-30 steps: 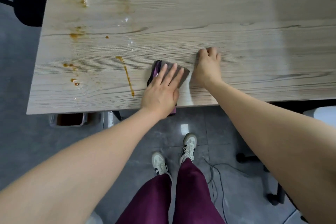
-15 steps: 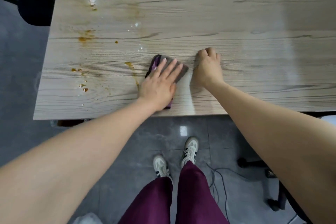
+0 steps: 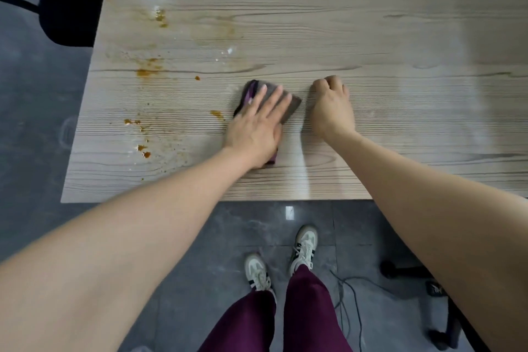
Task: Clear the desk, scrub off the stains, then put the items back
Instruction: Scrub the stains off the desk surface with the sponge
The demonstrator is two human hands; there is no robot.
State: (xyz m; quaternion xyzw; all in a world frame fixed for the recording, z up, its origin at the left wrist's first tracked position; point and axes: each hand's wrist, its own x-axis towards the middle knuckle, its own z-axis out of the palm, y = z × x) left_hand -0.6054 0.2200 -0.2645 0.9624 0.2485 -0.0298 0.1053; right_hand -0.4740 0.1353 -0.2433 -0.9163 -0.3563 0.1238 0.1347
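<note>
We see a grey cloth with a purple edge lying flat on the pale wood-grain desk, near its front edge. Our left hand presses it down with straight, spread fingers. Our right hand rests just beside it, fingers curled under, holding nothing. Orange-brown stains (some dried into specks) spread to the cloth's left.

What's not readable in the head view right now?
- Cloth: mostly covered by the left hand; only a grey face and purple edge show.
- Right hand: fingers curl under, so the underside and any contents are hidden.
- Desk: far and right sides cut off by the frame.
- Stains: substance unidentifiable.
</note>
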